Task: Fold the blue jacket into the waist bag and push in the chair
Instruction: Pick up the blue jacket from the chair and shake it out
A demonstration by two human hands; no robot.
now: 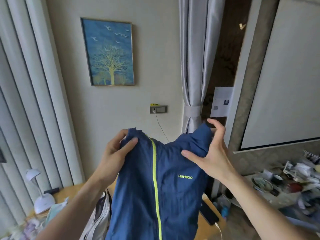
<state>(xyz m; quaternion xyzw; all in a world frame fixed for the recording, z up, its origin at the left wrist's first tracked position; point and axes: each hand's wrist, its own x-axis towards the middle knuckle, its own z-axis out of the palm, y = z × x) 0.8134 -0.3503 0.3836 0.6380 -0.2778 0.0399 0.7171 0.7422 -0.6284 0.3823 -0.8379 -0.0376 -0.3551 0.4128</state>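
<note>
The blue jacket [173, 187] hangs upright in front of me, its neon-yellow zipper running down the middle and a yellow logo on the chest. My left hand [116, 151] pinches the jacket's top left shoulder. My right hand [210, 151] holds the top right shoulder, thumb in front and fingers curled behind the fabric. The jacket's lower part drops out of view at the bottom. A white and dark bag-like item [100, 215] lies on the wooden table behind the jacket; I cannot tell if it is the waist bag. No chair is visible.
A wooden table [72, 191] holds a white desk lamp [42, 198] at left and a black phone [208, 214] with a white cable at right. A cluttered shelf [284, 184] stands at right. A framed picture [109, 52], a wall socket and a curtain are ahead.
</note>
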